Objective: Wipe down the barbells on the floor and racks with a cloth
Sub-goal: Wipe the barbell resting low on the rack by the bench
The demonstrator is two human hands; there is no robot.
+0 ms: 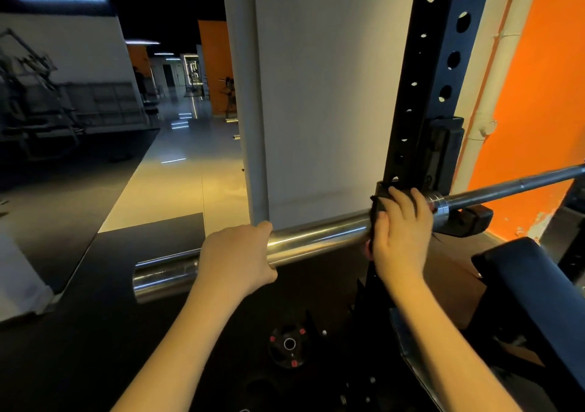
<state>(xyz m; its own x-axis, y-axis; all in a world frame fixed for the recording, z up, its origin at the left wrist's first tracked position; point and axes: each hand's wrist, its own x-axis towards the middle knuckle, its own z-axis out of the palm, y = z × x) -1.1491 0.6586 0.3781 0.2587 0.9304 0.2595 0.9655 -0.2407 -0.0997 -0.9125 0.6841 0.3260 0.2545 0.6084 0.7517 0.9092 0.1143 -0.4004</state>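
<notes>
A steel barbell [316, 237] lies across a hook of the black rack upright [424, 95], its thick sleeve pointing toward the lower left and its thin shaft running off to the right. My left hand [237, 256] is wrapped over the sleeve near its free end. My right hand [400, 231] presses a dark cloth [378, 204] around the sleeve close to the collar, right beside the upright. Most of the cloth is hidden under my fingers.
A white pillar [316, 95] stands just behind the bar. A black weight plate [288, 345] lies on the dark floor mat below. A padded bench [531, 291] sits at the lower right. Orange wall [538, 95] on the right, gym machines [41, 111] far left.
</notes>
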